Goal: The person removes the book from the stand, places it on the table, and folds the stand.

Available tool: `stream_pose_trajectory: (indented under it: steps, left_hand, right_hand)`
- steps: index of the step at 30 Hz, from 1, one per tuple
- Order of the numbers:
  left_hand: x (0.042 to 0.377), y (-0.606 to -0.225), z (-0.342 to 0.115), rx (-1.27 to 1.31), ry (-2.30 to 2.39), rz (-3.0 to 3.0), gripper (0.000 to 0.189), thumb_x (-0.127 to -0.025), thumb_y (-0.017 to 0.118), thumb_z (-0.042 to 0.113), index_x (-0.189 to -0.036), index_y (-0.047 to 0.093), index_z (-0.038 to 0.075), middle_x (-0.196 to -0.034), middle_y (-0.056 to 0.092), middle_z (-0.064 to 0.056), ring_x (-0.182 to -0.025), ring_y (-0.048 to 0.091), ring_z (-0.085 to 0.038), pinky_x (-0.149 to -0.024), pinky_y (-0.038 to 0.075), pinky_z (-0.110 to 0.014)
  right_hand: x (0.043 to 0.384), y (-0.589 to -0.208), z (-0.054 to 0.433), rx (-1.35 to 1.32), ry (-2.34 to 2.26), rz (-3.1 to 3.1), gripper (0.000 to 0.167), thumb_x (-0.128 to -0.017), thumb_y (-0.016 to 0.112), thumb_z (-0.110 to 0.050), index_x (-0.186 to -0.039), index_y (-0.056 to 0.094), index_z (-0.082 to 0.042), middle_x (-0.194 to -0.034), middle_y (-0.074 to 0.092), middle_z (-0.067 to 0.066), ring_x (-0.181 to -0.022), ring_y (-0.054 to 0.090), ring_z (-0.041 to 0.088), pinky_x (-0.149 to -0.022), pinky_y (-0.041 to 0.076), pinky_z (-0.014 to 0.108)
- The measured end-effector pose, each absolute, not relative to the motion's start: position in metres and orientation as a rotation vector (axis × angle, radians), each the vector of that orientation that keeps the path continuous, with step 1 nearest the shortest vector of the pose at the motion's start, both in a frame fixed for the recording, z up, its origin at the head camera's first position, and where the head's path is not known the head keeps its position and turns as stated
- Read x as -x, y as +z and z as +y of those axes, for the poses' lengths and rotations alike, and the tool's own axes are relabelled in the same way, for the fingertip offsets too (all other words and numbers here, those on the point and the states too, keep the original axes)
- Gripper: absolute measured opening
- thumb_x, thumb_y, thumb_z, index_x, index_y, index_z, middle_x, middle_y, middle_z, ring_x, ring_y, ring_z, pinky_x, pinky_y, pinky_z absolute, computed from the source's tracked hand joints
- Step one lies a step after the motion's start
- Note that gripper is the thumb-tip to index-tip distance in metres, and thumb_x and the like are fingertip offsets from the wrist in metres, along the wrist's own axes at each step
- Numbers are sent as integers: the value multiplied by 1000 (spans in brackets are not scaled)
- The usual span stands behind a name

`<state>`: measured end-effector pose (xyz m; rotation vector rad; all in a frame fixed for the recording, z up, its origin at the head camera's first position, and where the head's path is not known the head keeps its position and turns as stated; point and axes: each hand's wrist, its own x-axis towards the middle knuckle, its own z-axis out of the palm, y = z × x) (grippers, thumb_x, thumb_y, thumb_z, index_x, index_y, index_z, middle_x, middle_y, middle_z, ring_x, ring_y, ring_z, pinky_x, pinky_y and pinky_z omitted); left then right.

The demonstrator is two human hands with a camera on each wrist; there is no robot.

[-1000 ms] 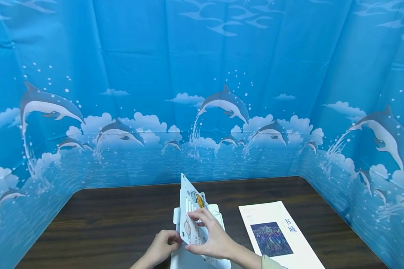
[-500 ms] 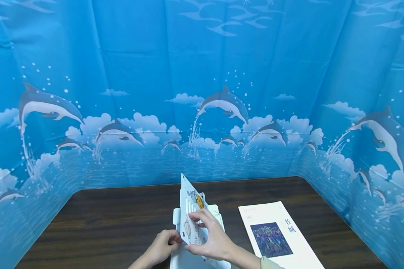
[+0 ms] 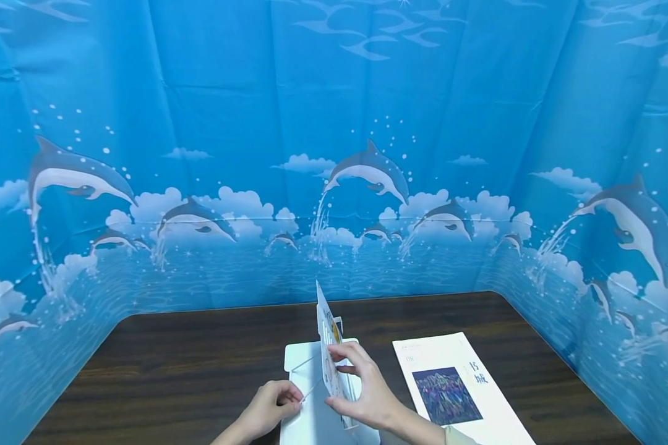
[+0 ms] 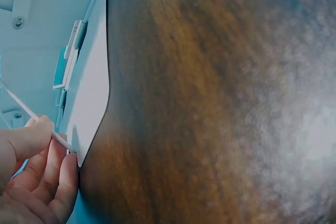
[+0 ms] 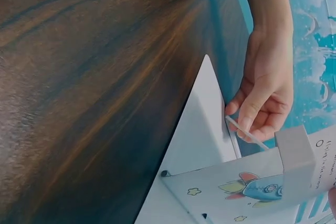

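A white book stand, printed with cartoons, stands half unfolded on the table. Its front panel (image 3: 328, 352) rises nearly edge-on above the flat white base (image 3: 306, 423). My right hand (image 3: 370, 392) holds the panel between thumb and fingers; in the right wrist view only a bit of a finger shows at the edge, beside the printed panel (image 5: 236, 187). At the base's left edge, my left hand (image 3: 269, 405) pinches a thin white rod (image 4: 23, 103) between thumb and fingers. The rod (image 5: 247, 132) slants up from the base toward the panel.
To the right lies a white book (image 3: 448, 389) with a dark picture on its cover. The dark wooden table (image 3: 172, 364) is bordered by a blue dolphin-print curtain (image 3: 245, 272) at the back and sides.
My right hand has swung the panel to the right, so it looks more edge-on and more of the base shows. The thin rod has come into sight by my left hand, which has barely moved.
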<state>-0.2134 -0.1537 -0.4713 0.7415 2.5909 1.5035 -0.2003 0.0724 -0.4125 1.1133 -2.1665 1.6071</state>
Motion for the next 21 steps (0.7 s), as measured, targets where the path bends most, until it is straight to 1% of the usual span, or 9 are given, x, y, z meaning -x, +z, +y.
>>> stream_pose_trajectory:
  steps: [5, 8, 10, 15, 17, 21]
  left_hand:
    - [212, -471, -154, -719, 1501, 2585, 4, -78, 62, -2, -80, 63, 1, -72, 61, -1, -62, 50, 0, -55, 44, -19]
    - [212, -470, -152, -712, 1492, 2594, 5, -78, 63, -3, -80, 64, 2, -71, 60, 0, -62, 50, 0, -55, 43, -19]
    - [211, -470, -151, -708, 1479, 2614, 6, -78, 63, -3, -80, 64, 2, -71, 60, 1, -62, 49, 0, -55, 43, -19]
    - [210, -469, -148, -710, 1436, 2682, 5, -78, 64, -2, -79, 64, 3, -69, 60, 2, -61, 49, 0, -54, 43, -20]
    - [209, -468, -147, -713, 1417, 2708, 5, -78, 64, -1, -78, 64, 3, -68, 60, 3, -60, 49, 1, -54, 42, -19]
    - [209, -469, -144, -718, 1381, 2743, 6, -77, 64, -2, -76, 64, 4, -67, 60, 4, -59, 48, 1, -53, 42, -19]
  right_hand:
    - [201, -413, 81, -1119, 1691, -2135, 60, -71, 70, -13, -126, 47, -9, -116, 49, 10, -103, 49, 23, -83, 50, 34]
    - [200, -413, 86, -1105, 1730, -2145, 60, -73, 69, -12, -128, 45, -8, -116, 49, 10, -104, 49, 23, -85, 49, 34]
    - [200, -412, 90, -1106, 1733, -2145, 60, -73, 67, -12, -128, 44, -6, -115, 48, 11, -104, 49, 24, -84, 49, 36]
    - [200, -410, 96, -1096, 1747, -2144, 60, -73, 65, -13, -128, 44, -3, -113, 48, 14, -102, 49, 18, -83, 49, 36]
    - [200, -410, 98, -1101, 1747, -2144, 60, -74, 65, -12, -129, 43, -3, -112, 49, 14, -102, 49, 17, -82, 50, 35]
    - [199, -410, 102, -1108, 1739, -2144, 61, -73, 64, -9, -130, 42, -3, -113, 49, 15, -102, 50, 19, -82, 50, 34]
